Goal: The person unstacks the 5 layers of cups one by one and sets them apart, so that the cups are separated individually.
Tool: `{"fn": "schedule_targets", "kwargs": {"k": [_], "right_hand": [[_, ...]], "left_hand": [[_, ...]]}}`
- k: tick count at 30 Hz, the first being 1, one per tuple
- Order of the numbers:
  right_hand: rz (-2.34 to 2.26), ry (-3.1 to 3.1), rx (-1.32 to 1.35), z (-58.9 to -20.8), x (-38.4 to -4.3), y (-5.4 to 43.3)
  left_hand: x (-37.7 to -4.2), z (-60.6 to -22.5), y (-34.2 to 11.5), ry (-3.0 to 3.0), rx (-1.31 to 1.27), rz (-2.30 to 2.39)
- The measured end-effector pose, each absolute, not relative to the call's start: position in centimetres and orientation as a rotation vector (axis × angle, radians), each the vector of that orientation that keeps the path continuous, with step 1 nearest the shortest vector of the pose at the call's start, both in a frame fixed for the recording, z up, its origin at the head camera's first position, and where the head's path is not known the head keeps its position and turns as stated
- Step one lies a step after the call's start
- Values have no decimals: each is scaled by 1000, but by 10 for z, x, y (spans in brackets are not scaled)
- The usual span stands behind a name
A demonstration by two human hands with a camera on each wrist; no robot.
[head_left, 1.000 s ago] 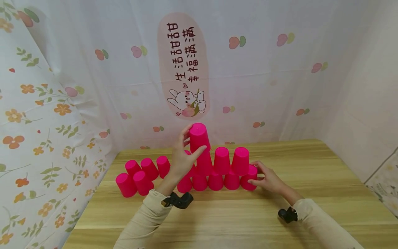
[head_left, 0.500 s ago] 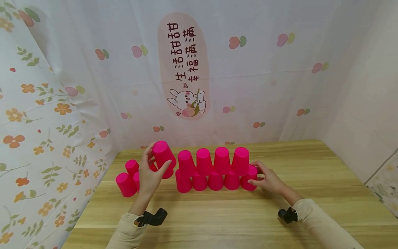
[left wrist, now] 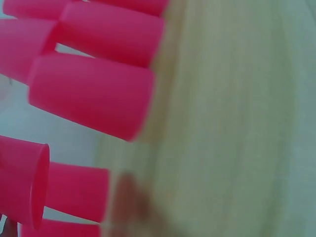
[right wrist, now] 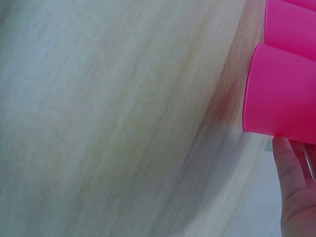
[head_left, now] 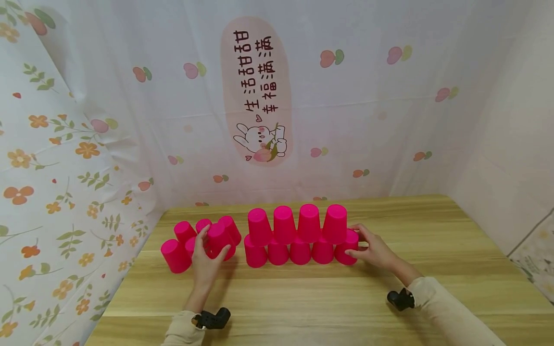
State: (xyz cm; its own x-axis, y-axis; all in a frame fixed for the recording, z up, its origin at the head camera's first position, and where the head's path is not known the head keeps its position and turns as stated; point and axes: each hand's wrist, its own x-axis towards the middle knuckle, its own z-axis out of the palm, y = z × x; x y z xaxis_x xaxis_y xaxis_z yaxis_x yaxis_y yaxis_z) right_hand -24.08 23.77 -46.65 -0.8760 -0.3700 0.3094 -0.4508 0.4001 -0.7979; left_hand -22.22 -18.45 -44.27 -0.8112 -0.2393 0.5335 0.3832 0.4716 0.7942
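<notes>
A pink upside-down cup (head_left: 221,242) is gripped by my left hand (head_left: 205,264) at the left, with the thumb at its right side. In the left wrist view this held cup (left wrist: 22,182) appears tilted, at the lower left. My right hand (head_left: 374,250) holds the right-end cup (head_left: 346,250) of the stack's lower row, thumb in front and fingers behind. The right wrist view has fingertips on the side of that cup (right wrist: 284,96). Several lower-row cups (head_left: 278,253) carry several upper-row cups (head_left: 309,223), all upside down.
Loose pink cups stand upside down around my left hand, among them a front-left cup (head_left: 175,256) and a back cup (head_left: 231,229). Some are partly hidden by the hand. A patterned curtain (head_left: 363,120) hangs behind the wooden table (head_left: 311,305).
My left hand has carried the cup from above the upper row leftward and down to the loose cups. The right hand stays at the end cup.
</notes>
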Motion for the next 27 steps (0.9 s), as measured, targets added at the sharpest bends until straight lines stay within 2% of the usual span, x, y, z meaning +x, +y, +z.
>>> {"fn": "schedule_targets", "kwargs": {"k": [14,27], "right_hand": [[1472,-2525,755,-468,-241,236],[1500,-2562,732,-467,-241,237]], "left_hand": [[-228,-472,-187,-2390,-21,-1329],[-230,-476,-188,-2420,-32,-1312]]}}
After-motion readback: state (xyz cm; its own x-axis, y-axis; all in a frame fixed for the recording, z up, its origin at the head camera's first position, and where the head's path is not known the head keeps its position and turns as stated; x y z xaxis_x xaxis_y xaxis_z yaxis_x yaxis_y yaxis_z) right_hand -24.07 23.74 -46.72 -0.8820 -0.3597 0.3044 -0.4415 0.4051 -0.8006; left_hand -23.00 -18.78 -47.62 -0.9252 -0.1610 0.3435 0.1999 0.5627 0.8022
